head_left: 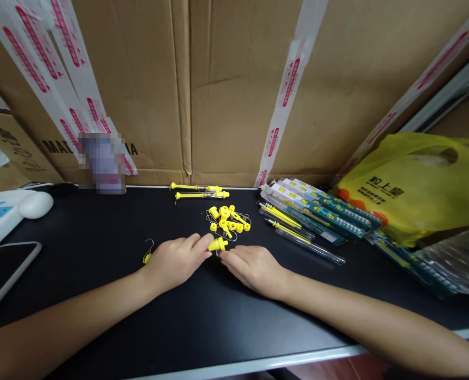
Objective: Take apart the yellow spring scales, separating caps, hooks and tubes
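Observation:
My left hand [181, 259] is closed around a slim yellow plastic tool. Its stepped yellow end [218, 244] sticks out past the thumb, and a yellow cap with a bent wire hook [149, 250] shows at the hand's other side. Fingers pinched together, my right hand [256, 266] is just below the stepped end; a small metal bit shows at its fingertips, too small to name. Just beyond both hands lies a pile of yellow plastic rings, caps and wire hooks [228, 219]. Two similar yellow tools with clear middles [202, 195] lie farther back.
Flat packets [317, 206] and clear tubes with yellow parts [298, 237] lie at right, beside a yellow plastic bag [412, 184]. Cardboard boxes [234, 105] wall off the back. A phone [8, 269] and a white power strip [0, 211] are at left on the black table [203, 327].

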`<state>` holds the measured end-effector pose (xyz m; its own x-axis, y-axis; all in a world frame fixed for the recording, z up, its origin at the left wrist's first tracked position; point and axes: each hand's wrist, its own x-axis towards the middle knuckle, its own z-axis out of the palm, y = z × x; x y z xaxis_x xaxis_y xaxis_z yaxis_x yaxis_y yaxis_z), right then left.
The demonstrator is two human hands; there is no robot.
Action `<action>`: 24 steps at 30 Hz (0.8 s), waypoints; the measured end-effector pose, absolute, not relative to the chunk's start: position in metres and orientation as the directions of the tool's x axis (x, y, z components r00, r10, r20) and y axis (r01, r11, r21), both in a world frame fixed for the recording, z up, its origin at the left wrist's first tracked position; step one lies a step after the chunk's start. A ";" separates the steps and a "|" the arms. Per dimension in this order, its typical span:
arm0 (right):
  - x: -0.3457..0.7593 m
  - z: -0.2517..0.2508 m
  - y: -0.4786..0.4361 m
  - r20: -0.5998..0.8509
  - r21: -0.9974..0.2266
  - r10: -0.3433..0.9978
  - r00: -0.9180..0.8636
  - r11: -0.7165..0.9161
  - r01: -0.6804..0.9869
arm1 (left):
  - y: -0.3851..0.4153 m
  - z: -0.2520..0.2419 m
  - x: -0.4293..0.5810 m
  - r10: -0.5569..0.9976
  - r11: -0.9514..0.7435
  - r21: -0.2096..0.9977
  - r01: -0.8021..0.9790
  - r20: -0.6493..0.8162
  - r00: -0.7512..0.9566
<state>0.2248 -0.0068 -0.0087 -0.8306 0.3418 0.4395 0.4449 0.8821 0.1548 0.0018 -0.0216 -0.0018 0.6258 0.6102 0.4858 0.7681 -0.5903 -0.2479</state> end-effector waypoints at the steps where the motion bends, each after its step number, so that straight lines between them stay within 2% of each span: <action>1: 0.224 -0.009 -0.008 0.460 0.139 0.353 -0.815 0.878 0.458 | -0.021 -0.002 0.002 0.591 -0.595 -0.247 0.765 0.511 0.625; 5: 0.223 -0.007 -0.007 0.499 0.035 0.414 -0.761 0.868 0.495 | -0.020 -0.002 0.001 0.528 -0.609 -0.243 0.755 0.585 0.615; 10: 0.223 -0.001 0.000 0.454 -0.310 0.532 -0.715 0.846 0.433 | -0.018 -0.001 0.000 0.485 -0.664 -0.191 0.723 0.625 0.612; 13: 0.225 0.000 0.002 0.434 -0.428 0.563 -0.703 0.816 0.389 | -0.018 0.000 0.000 0.462 -0.702 -0.182 0.688 0.618 0.636; 19: 0.226 -0.006 0.002 0.397 -0.513 0.655 -0.644 0.739 0.436 | -0.018 -0.001 0.000 0.453 -0.757 -0.180 0.629 0.548 0.703; 22: 0.226 -0.007 0.004 0.397 -0.516 0.626 -0.671 0.757 0.400 | -0.019 -0.001 0.000 0.441 -0.772 -0.186 0.608 0.532 0.723; 24: 0.226 -0.006 0.005 0.419 -0.472 0.558 -0.716 0.808 0.354 | -0.019 0.000 0.001 0.431 -0.780 -0.192 0.596 0.526 0.733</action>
<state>0.2257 0.0052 -0.0064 -0.7164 0.5581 0.4186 0.3537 0.8077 -0.4717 0.0010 -0.0186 -0.0002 0.7332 0.4308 0.5262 0.5960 -0.7797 -0.1920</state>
